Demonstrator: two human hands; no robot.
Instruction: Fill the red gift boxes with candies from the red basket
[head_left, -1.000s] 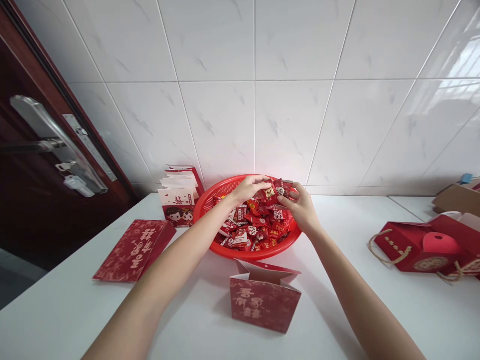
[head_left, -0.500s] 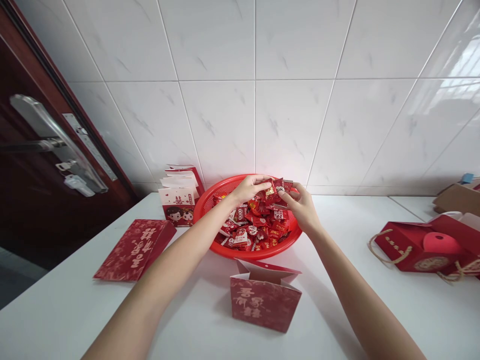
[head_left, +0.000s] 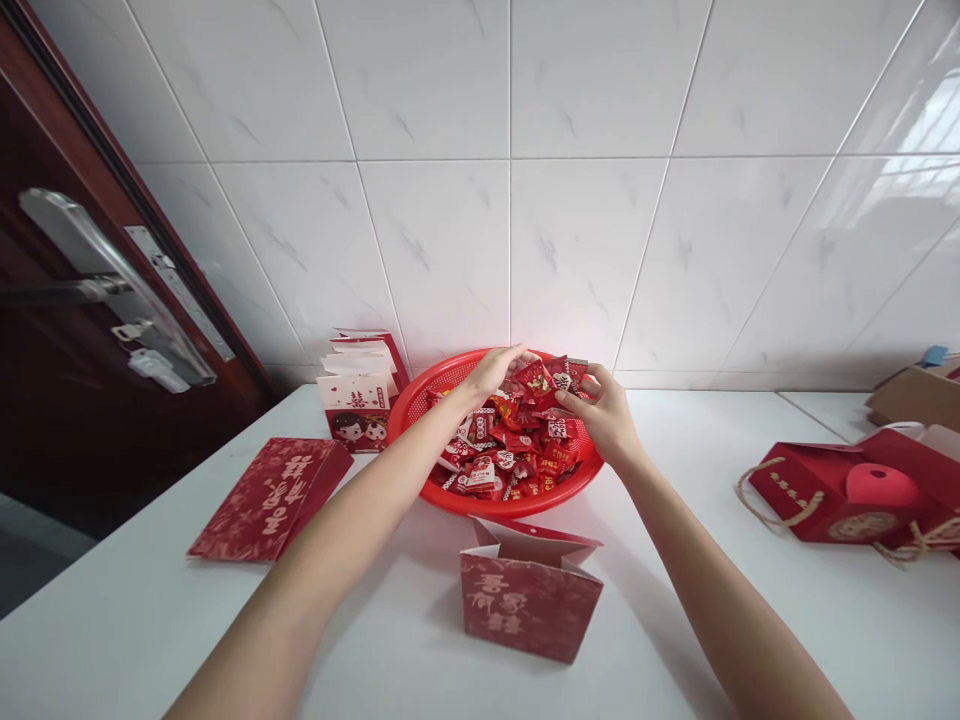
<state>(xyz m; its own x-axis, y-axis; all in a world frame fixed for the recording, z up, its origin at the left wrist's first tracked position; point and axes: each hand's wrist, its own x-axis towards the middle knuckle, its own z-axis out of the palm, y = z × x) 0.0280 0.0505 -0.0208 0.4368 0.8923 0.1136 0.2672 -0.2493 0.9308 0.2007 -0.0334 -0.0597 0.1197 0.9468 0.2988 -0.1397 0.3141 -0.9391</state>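
Red-wrapped candies (head_left: 546, 383) are pinched in the right hand (head_left: 589, 398) above the far-right part of the red plastic basket (head_left: 517, 508), pointing leftward at the nearby left hand (head_left: 496, 374), its fingers loosely extended, apparently gripping nothing. More wrapped sweets (head_left: 517, 465) fill the basket; an open-topped gift box (head_left: 529, 610) stands before it.

Open bag (head_left: 525, 605), near centre: pale pink Chinese characters, stacked; lowest reads as 囍, double happiness (upper ones too stylised to settle). Small bag (head_left: 356, 420), far left: red 囍 on its white upper part. Flat bag (head_left: 259, 500), left: pink characters, illegible. Box (head_left: 817, 500), right: gold characters, illegible. Candy wrappers (head_left: 480, 475): print too small.
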